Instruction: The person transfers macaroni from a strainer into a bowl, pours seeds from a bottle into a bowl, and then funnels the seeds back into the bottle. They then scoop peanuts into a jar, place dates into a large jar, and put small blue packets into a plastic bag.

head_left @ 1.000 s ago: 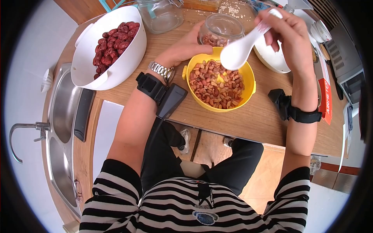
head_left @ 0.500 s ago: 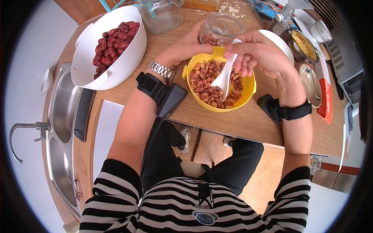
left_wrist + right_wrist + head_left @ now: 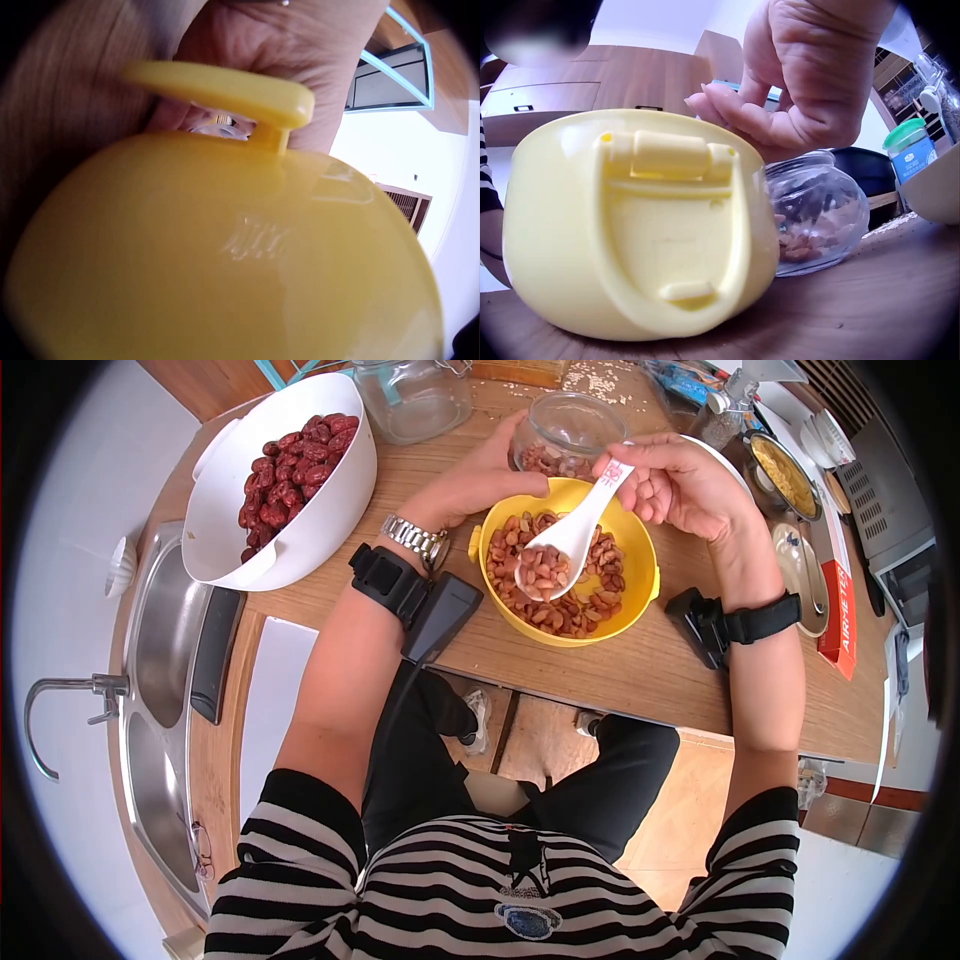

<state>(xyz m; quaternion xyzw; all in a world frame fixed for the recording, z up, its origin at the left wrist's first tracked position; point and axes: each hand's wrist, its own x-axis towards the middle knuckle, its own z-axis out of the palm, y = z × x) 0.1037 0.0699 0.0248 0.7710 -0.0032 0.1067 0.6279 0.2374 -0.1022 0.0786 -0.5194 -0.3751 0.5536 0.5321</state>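
In the head view, the right hand [image 3: 690, 490] pinches the handle of a white spoon [image 3: 575, 535], whose bowl holds several peanuts over the left part of the yellow bowl [image 3: 645, 565]. Peanuts [image 3: 575, 622] cover much of the yellow bowl's bottom. The left hand [image 3: 480, 480] curls round the left side of a glass jar [image 3: 585, 422] just behind the bowl, its thumb by the bowl's rim. Some peanuts lie in the jar. In the right wrist view, the jar [image 3: 825, 217] stands beside the yellow bowl [image 3: 547, 225], below the right hand [image 3: 802, 82].
A white basin [image 3: 215, 525] of red dates stands left, beside a larger glass jar [image 3: 415, 405]. Behind the right hand are a white bowl, a glass bottle [image 3: 720, 420] and a pot of yellow food [image 3: 780, 475]. The sink [image 3: 160, 650] is at far left; pale flakes lie at the back.
The right hand has come down from above the jar to the yellow bowl. The spoon, empty at first, dipped into the peanuts and now holds some. The left hand has stayed in place.
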